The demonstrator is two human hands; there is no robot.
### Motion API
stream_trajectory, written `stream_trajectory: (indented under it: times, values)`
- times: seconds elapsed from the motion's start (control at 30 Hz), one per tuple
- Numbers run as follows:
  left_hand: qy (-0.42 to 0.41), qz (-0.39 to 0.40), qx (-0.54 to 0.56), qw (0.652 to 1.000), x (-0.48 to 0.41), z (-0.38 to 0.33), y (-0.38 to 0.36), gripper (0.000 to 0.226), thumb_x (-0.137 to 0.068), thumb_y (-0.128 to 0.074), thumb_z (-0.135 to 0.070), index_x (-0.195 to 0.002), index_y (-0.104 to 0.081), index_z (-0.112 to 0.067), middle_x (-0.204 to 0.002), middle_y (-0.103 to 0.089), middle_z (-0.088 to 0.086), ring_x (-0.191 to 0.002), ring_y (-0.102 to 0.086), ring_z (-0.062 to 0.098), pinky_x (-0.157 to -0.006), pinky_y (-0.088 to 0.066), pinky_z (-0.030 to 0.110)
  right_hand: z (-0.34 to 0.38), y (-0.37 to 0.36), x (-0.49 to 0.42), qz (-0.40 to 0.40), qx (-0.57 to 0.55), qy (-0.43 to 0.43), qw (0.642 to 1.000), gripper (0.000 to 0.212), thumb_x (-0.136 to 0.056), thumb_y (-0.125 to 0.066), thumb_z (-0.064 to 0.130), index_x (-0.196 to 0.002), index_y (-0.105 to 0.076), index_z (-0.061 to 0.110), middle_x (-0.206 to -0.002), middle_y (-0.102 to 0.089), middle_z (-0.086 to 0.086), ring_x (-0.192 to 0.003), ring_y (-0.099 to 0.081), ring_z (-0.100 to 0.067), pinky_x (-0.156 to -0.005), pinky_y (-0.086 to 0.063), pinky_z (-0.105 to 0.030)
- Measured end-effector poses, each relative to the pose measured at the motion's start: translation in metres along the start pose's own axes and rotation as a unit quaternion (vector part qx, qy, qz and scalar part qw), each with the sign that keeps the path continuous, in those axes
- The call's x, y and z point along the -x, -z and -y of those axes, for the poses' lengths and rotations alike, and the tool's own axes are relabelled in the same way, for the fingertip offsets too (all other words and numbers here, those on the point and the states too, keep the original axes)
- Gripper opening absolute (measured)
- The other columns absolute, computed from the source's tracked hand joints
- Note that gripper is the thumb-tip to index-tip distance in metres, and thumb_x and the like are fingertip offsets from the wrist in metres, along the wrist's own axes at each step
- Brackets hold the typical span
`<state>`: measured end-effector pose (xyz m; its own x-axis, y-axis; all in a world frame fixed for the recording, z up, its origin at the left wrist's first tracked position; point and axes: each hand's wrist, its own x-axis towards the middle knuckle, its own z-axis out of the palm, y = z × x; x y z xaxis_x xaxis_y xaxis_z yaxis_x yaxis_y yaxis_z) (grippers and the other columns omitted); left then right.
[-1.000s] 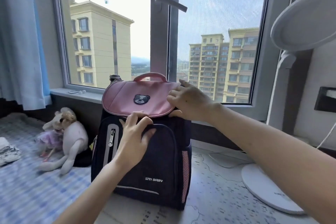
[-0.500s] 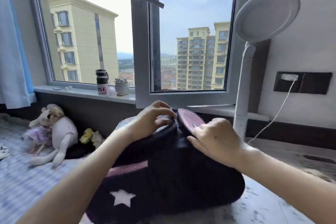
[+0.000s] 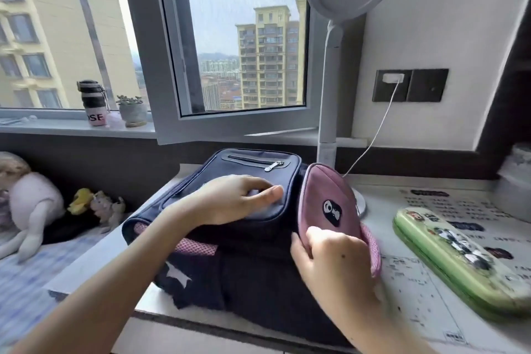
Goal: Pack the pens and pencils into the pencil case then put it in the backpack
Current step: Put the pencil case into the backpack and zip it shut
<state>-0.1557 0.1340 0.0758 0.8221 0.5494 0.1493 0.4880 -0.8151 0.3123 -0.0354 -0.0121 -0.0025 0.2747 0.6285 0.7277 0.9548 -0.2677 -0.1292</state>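
Far left, a doll (image 3: 26,198) on the bed; bottle (image 3: 94,103) and potted plant (image 3: 132,111) on the sill; backpack (image 3: 230,238) lying flat on the desk (image 3: 416,296), front pocket up; my left hand (image 3: 230,201) pressed on that pocket, fingers loosely curled, gripping nothing; my right hand (image 3: 330,261) pinching the edge of the pink flap (image 3: 327,204) (tipped upright); lamp (image 3: 330,112) behind; green pencil case (image 3: 459,264) closed, on the desk just right of the backpack, apart from it.

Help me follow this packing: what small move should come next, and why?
Probably lift the pink flap fully back. The right hand grips its edge, the left hand steadies the backpack lying flat, and the green pencil case waits on the desk beside it.
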Motion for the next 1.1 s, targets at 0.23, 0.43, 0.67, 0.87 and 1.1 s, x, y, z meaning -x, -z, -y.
stream_trajectory:
  times: [0.23,0.43,0.67,0.87,1.1]
  values:
    - [0.014,-0.016,-0.018,1.000,0.006,0.004,-0.010,0.087,-0.053,-0.035,-0.075,-0.129,-0.049,-0.035,-0.134,-0.052,-0.017,-0.123,-0.045,0.003,-0.103,-0.035,0.023,-0.036,-0.004,-0.078,0.035,-0.155,-0.088,0.983,0.040,-0.088,-0.041,0.040,-0.067,-0.068,0.019,-0.064,-0.068,-0.004,-0.068,-0.064,-0.029,-0.063,-0.050,-0.035]
    - [0.031,0.020,0.074,0.997,-0.009,0.006,0.000,0.051,-0.053,-0.047,-0.057,-0.101,-0.062,-0.048,-0.097,-0.068,-0.009,-0.098,-0.061,0.012,-0.094,-0.045,0.038,-0.070,-0.082,-0.174,0.361,-0.343,-0.144,0.855,0.064,-0.078,-0.032,-0.016,-0.135,-0.046,0.009,-0.137,-0.052,-0.007,-0.125,-0.049,-0.019,-0.099,-0.040,-0.025]
    - [0.031,-0.030,0.153,0.987,-0.012,0.010,-0.008,0.055,-0.050,-0.045,-0.046,-0.096,-0.068,-0.027,-0.090,-0.068,0.013,-0.086,-0.060,0.030,-0.077,-0.048,0.044,-0.081,-0.108,-0.197,0.470,-0.421,-0.093,0.770,0.059,-0.074,-0.038,-0.020,-0.119,-0.063,0.010,-0.112,-0.069,-0.011,-0.105,-0.064,-0.025,-0.095,-0.049,-0.039]
    - [0.001,-0.103,0.162,0.981,-0.010,0.010,-0.021,0.053,-0.051,-0.040,-0.041,-0.088,-0.070,-0.019,-0.073,-0.064,0.012,-0.060,-0.046,0.014,-0.056,-0.039,0.030,-0.072,-0.126,-0.211,0.513,-0.451,-0.089,0.725,0.065,-0.079,-0.034,-0.021,-0.122,-0.059,0.021,-0.120,-0.064,-0.005,-0.103,-0.065,-0.017,-0.089,-0.053,-0.032]
    - [-0.007,-0.114,0.245,0.963,-0.010,0.026,-0.025,0.050,-0.050,-0.045,-0.032,-0.091,-0.073,-0.025,-0.081,-0.068,0.018,-0.068,-0.056,0.024,-0.067,-0.048,0.050,-0.074,-0.134,-0.218,0.510,-0.461,-0.026,0.726,0.044,-0.085,-0.047,-0.013,-0.120,-0.059,0.010,-0.112,-0.065,-0.010,-0.091,-0.064,-0.015,-0.078,-0.054,-0.020]
